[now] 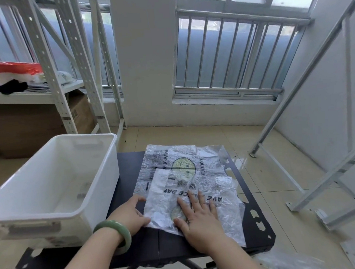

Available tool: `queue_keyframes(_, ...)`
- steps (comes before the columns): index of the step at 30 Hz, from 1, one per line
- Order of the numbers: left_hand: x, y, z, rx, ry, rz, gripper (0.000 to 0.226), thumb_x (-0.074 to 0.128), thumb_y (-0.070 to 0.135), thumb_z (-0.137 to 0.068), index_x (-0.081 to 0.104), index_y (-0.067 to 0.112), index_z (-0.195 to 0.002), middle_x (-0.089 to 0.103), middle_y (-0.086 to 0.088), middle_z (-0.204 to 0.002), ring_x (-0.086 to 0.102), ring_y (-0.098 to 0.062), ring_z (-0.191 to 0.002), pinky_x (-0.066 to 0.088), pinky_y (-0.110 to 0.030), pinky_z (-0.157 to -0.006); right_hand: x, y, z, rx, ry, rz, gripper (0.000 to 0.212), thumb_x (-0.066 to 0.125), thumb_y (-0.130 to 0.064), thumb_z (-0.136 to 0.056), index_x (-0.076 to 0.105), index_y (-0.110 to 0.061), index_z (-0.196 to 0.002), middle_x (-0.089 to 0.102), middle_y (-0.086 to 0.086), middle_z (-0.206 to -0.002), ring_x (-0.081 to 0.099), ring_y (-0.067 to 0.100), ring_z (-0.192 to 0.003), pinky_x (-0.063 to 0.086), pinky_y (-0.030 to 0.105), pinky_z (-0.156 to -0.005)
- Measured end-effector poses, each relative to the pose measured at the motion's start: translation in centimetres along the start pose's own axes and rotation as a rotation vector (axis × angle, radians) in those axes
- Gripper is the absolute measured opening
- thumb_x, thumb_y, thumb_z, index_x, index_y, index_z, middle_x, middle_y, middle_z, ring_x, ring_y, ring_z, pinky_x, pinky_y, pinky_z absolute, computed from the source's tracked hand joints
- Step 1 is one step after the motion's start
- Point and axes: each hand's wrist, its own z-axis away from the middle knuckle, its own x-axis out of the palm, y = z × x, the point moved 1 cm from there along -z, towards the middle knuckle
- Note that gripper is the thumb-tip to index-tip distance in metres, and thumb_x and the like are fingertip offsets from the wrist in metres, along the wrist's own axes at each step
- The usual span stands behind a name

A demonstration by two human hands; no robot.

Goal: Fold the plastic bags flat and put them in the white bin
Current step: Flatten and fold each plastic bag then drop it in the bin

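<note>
Two clear plastic bags with black print and a yellow smiley lie on the black table (128,169). The far bag (180,159) is spread flat. The near bag (160,200) lies partly on top of it, one part folded over. My right hand (196,219) presses flat on the near bag, fingers spread. My left hand (130,214), with a green bangle on the wrist, touches that bag's left edge with curled fingers; whether it pinches the plastic I cannot tell. The white bin (51,212) stands on the table's left half and looks empty.
White metal shelving (49,59) with cardboard boxes (24,126) under it stands at the back left. More white metal frames (323,187) lean at the right. A barred window (240,52) is ahead. Crumpled clear plastic (286,261) lies on the tiled floor at the lower right.
</note>
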Motion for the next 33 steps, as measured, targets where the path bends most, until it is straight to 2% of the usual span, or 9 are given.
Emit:
queue_keyframes(3,0.3,0.0,0.2,0.002,-0.018,0.080,0.042,0.059,0.011,-0.086,0.046,0.028,-0.121,0.069,0.001,-0.080,0.057,-0.006,-0.054,0.046,-0.020,-0.065,0.0,0.0,-0.1,-0.002,0.004,-0.010,0.061,0.020,-0.061,-0.095,-0.004,-0.044,-0.148,-0.021,-0.006,-0.157,-0.026,0.020,-0.142,-0.018,0.044,-0.114)
queue_keyframes(6,0.2,0.4,0.1,0.004,0.099,0.222,0.032,0.047,0.001,-0.088,0.049,0.023,-0.111,0.064,-0.007,-0.075,0.057,-0.012,-0.052,0.047,-0.023,-0.058,0.1,0.0,0.0,0.001,-0.002,-0.003,0.061,0.020,-0.061,-0.095,-0.005,-0.044,-0.148,-0.021,-0.007,-0.157,-0.026,0.020,-0.142,-0.019,0.044,-0.114)
queue_keyframes(10,0.1,0.4,0.3,0.037,0.039,0.103,0.044,0.059,0.017,-0.080,0.039,0.040,-0.111,0.067,0.001,-0.072,0.064,-0.009,-0.061,0.055,-0.033,-0.073,0.1,0.0,0.0,0.009,-0.001,-0.010,0.062,0.019,-0.063,-0.094,-0.005,-0.044,-0.148,-0.021,-0.006,-0.157,-0.027,0.019,-0.142,-0.019,0.043,-0.114)
queue_keyframes(14,0.1,-0.1,0.5,0.041,-0.075,-0.003,0.060,0.068,0.012,-0.073,0.043,0.035,-0.123,0.065,0.005,-0.069,0.061,-0.006,-0.061,0.055,-0.027,-0.074,0.1,-0.1,0.0,-0.001,0.008,-0.023,0.091,-0.009,-0.080,-0.063,-0.005,-0.045,-0.147,-0.021,-0.007,-0.157,-0.027,0.019,-0.142,-0.020,0.043,-0.113)
queue_keyframes(18,-0.1,-0.4,0.3,-0.009,0.018,0.104,0.049,0.057,0.000,-0.078,0.049,0.029,-0.117,0.069,-0.006,-0.074,0.061,-0.009,-0.054,0.055,-0.032,-0.069,0.2,0.1,-0.1,0.004,0.002,-0.012,0.079,-0.002,-0.078,-0.075,-0.005,-0.045,-0.147,-0.021,-0.007,-0.157,-0.027,0.018,-0.141,-0.020,0.043,-0.113)
queue_keyframes(21,-0.1,-0.4,0.1,-0.014,0.046,0.004,0.050,0.049,0.001,-0.078,0.046,0.035,-0.115,0.070,0.000,-0.070,0.059,-0.008,-0.053,0.055,-0.029,-0.071,0.3,0.2,-0.2,0.009,-0.005,-0.011,0.063,0.017,-0.066,-0.092,-0.005,-0.045,-0.148,-0.021,-0.008,-0.157,-0.027,0.019,-0.142,-0.019,0.044,-0.114)
queue_keyframes(25,-0.2,-0.5,0.3,0.022,-0.054,0.069,0.060,0.062,0.002,-0.072,0.045,0.036,-0.118,0.065,0.001,-0.078,0.061,-0.010,-0.063,0.057,-0.026,-0.065,0.4,0.2,-0.1,0.007,-0.002,-0.018,0.076,0.001,-0.077,-0.077,-0.005,-0.046,-0.147,-0.021,-0.008,-0.156,-0.026,0.019,-0.142,-0.020,0.043,-0.114)
queue_keyframes(29,-0.4,-0.5,0.3,0.109,-0.034,-0.092,0.061,0.065,0.012,-0.073,0.043,0.039,-0.124,0.065,0.008,-0.077,0.060,0.001,-0.069,0.042,-0.008,-0.062,0.4,0.3,-0.1,0.001,0.000,-0.024,0.068,0.015,-0.072,-0.087,-0.004,-0.046,-0.147,-0.025,-0.013,-0.152,-0.025,0.020,-0.143,-0.019,0.043,-0.114)
queue_keyframes(33,-0.2,-0.4,0.2,0.149,-0.006,-0.090,0.063,0.066,0.014,-0.069,0.046,0.036,-0.125,0.067,0.007,-0.078,0.060,0.002,-0.067,0.041,-0.007,-0.063,0.5,0.4,-0.1,0.004,0.008,-0.029,0.062,0.021,-0.062,-0.093,-0.003,-0.045,-0.148,-0.020,-0.008,-0.157,-0.025,0.019,-0.143,-0.019,0.043,-0.114)
